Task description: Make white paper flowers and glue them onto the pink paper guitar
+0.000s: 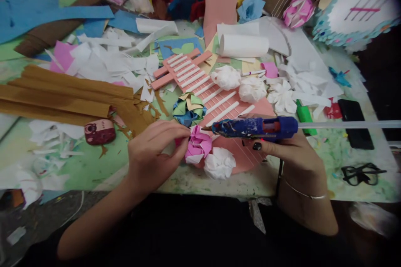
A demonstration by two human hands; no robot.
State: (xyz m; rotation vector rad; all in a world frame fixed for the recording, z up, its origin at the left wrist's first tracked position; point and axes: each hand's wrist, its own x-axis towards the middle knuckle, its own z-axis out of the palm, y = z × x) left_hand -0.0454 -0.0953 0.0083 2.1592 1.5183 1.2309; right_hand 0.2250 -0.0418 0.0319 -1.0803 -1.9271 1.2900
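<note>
A blue hot glue gun (pixel 253 128) with a clear glue stick out of its back is gripped in my right hand (pixel 282 152). Its nozzle points left, right at the upper edge of a pink paper flower (pixel 199 146). The fingers of my left hand (pixel 158 148) are pinched at that flower's left side. Beneath lies a pink guitar-shaped cutout (pixel 216 96) with white strips across its neck. Touching the pink flower are a green, blue and tan paper flower (pixel 189 109) above and a white paper flower (pixel 220 162) below right.
More white paper flowers (pixel 252 89) sit on the cutout's right side. Brown crepe paper (pixel 62 96) and white scraps (pixel 109 58) cover the left. A small maroon case (pixel 99 132), a phone (pixel 356 124) and black glasses (pixel 361 174) lie on the table. A paper roll (pixel 244 45) is behind.
</note>
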